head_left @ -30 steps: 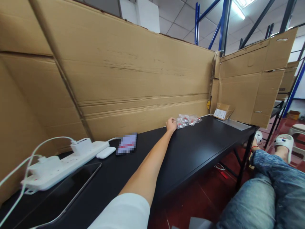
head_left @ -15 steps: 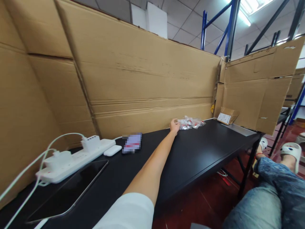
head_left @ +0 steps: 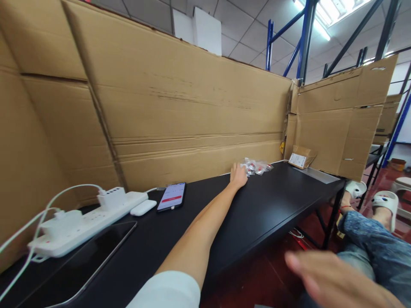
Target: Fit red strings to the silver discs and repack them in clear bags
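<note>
At the back of the black table, my left hand [head_left: 238,175] reaches the left end of a row of clear plastic bags [head_left: 259,167]. Its fingers are bent over the nearest bag and partly hide it. Small silvery and red items show through the plastic; their kind is too small to tell. My right hand [head_left: 340,278] is in the lower right, blurred, with its fingers stretched out and nothing visible in them. It hovers in front of legs in jeans [head_left: 375,248], apart from the table.
A phone [head_left: 172,196] with a lit screen lies left of my arm. Nearby are a white case [head_left: 143,208], a power strip [head_left: 83,226] with plugs and cables, and a dark tablet [head_left: 86,265]. Cardboard walls [head_left: 192,107] surround the table [head_left: 272,205]; an opened carton [head_left: 302,157] sits far right.
My right hand has come into view at the lower right. My left hand has shifted slightly right over the bags' left end. The camera view has turned a little.
</note>
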`<state>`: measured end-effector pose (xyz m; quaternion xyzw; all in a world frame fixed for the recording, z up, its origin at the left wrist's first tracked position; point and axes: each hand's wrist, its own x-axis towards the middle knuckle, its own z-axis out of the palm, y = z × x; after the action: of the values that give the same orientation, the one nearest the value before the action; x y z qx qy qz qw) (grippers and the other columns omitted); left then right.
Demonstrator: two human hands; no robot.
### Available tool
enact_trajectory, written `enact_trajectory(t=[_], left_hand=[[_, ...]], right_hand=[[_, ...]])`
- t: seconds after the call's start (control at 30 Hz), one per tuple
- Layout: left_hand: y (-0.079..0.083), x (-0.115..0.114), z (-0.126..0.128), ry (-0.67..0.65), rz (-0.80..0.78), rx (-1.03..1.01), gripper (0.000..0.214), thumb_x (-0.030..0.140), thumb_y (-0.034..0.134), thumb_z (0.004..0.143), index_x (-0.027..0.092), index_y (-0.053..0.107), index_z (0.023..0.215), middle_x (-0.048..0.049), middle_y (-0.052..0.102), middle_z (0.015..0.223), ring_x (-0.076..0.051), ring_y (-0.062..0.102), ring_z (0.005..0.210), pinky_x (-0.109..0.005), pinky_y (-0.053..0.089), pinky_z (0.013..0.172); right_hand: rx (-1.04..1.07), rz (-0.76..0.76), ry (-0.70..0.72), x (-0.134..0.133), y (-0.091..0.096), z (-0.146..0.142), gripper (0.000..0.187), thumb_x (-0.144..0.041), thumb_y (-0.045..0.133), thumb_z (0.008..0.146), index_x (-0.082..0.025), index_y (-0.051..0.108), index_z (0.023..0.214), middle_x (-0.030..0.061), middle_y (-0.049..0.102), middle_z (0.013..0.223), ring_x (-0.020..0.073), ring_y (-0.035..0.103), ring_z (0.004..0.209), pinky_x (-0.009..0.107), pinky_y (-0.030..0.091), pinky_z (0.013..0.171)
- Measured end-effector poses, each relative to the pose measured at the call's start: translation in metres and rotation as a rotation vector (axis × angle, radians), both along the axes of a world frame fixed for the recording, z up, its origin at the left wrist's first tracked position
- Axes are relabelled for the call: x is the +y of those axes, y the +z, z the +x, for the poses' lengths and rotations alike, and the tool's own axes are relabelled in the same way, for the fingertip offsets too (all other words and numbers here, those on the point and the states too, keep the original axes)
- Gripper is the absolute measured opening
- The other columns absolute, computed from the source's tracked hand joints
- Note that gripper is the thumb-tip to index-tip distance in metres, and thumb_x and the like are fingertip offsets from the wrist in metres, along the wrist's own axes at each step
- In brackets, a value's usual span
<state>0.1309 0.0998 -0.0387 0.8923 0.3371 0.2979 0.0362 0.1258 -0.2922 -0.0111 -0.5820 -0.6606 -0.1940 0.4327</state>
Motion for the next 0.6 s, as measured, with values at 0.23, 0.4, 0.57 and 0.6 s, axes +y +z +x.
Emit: enact_trajectory(t=[0.23,0.4,0.57,0.6], left_hand=[[-0.004,0.005,0.004,0.109,-0.029,0.181,0.054,0.046,0.035,0.091,0.016,0.054,0.132,-0.0177,0.046,0.143,-0.039,0.025,0.139,-0.058,0.022,0.109],[-0.004,0.000,0.004,0.073,0.074,0.184,0.072,0.052,0.035,0.090,0.015,0.023,0.151,-0.0187,0.026,0.155,-0.039,0.015,0.143,-0.056,0.014,0.112],[0.004,-0.019,0.033,-0.116,0.313,0.230,0.073,0.057,0.043,0.085,0.023,0.031,0.148,-0.0132,0.023,0.157,-0.040,0.005,0.144,-0.060,0.000,0.112],[0.005,-0.023,0.046,-0.140,0.347,0.240,0.072,0.058,0.044,0.084,0.024,0.033,0.148,-0.0120,0.024,0.157,-0.040,0.004,0.144,-0.061,-0.003,0.111]], right_hand=[[-0.015,-0.361,-0.251,0.080,-0.025,0.016,0.057,-0.049,0.024,0.099,-0.014,0.055,0.131,0.0149,0.048,0.141,0.0253,0.038,0.135,0.045,0.031,0.112],[-0.048,-0.566,-0.455,0.123,-0.036,0.063,0.065,-0.053,0.022,0.098,-0.008,0.055,0.130,0.0198,0.052,0.136,0.0297,0.042,0.132,0.046,0.029,0.110],[-0.064,-0.668,-0.506,0.127,-0.036,0.067,0.068,-0.056,0.022,0.097,-0.009,0.050,0.136,0.0189,0.047,0.142,0.0310,0.036,0.136,0.046,0.023,0.112],[-0.065,-0.675,-0.510,0.127,-0.036,0.066,0.068,-0.057,0.021,0.097,-0.010,0.049,0.137,0.0184,0.045,0.144,0.0311,0.034,0.137,0.046,0.022,0.113]])
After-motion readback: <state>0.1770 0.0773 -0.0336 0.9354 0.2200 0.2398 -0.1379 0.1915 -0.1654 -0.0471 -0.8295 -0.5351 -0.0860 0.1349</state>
